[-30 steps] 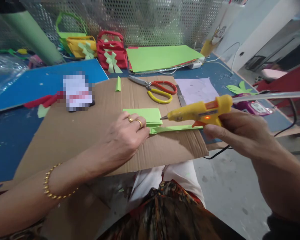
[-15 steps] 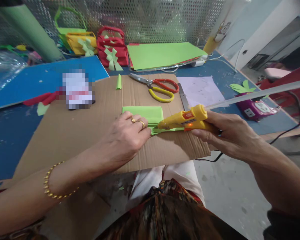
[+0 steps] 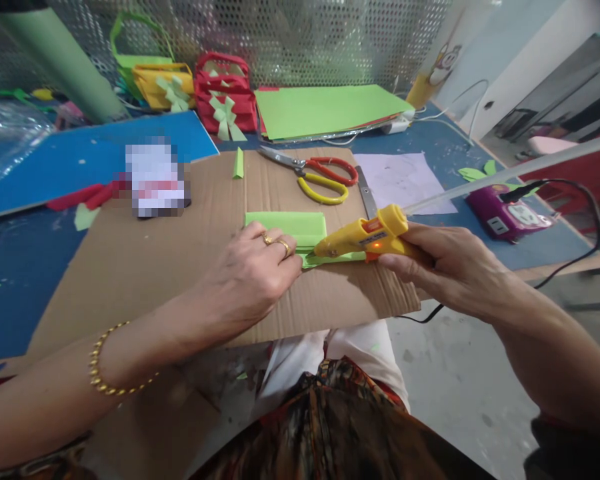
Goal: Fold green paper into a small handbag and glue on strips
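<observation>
A folded piece of bright green paper (image 3: 286, 227) lies on the brown cardboard sheet (image 3: 190, 247). My left hand (image 3: 257, 273) presses on its left and front part, fingers curled and closed over the fold; the fingertips are partly hidden. In my right hand (image 3: 445, 267) is a yellow hot glue gun (image 3: 365, 237), its small orange light lit and a long clear glue stick (image 3: 505, 173) jutting from its back. The nozzle touches or hovers just over the narrow front fold of the paper, close beside my left fingers.
Scissors with red and yellow handles (image 3: 325, 180) lie behind the paper. A small green folded strip (image 3: 238, 164) stands left of them. Farther back are a red paper bag (image 3: 225, 100), a yellow one (image 3: 163, 87) and green sheets (image 3: 330, 110). A purple power socket (image 3: 505, 213) is at right.
The rear of the glue gun and my right hand have shifted slightly left, and the glue stick has swung a little. My left hand and the green paper stay put.
</observation>
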`<state>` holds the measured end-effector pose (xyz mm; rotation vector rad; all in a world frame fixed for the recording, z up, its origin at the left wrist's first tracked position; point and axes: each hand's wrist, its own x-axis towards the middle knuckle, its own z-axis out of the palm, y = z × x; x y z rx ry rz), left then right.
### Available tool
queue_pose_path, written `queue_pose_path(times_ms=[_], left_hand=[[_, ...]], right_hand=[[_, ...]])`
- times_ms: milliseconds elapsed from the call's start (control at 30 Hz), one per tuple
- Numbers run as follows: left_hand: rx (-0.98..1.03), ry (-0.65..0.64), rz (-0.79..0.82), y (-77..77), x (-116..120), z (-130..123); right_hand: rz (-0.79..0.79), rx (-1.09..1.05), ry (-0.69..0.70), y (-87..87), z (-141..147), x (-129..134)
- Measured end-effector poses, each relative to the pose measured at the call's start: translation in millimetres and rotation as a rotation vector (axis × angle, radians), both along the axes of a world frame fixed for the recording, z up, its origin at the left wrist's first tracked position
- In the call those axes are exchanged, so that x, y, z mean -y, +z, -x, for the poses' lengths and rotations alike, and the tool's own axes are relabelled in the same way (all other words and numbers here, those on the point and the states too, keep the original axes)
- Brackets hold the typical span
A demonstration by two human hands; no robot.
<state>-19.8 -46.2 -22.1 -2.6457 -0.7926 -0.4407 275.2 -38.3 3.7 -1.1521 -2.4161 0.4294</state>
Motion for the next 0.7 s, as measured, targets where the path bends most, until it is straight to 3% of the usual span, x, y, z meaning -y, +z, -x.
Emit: queue_pose_path(times_ms=[333, 700], left_hand=[[0.0, -0.024, -0.036, 0.4, -0.8, 0.5], [0.038, -0.033, -0.016, 2.6, 0.9, 1.9]], right_hand=[[0.079, 0.007, -0.07, 4.2, 5.7, 2.8], [0.005, -0.005, -0.039, 5.0, 9.8, 4.9]])
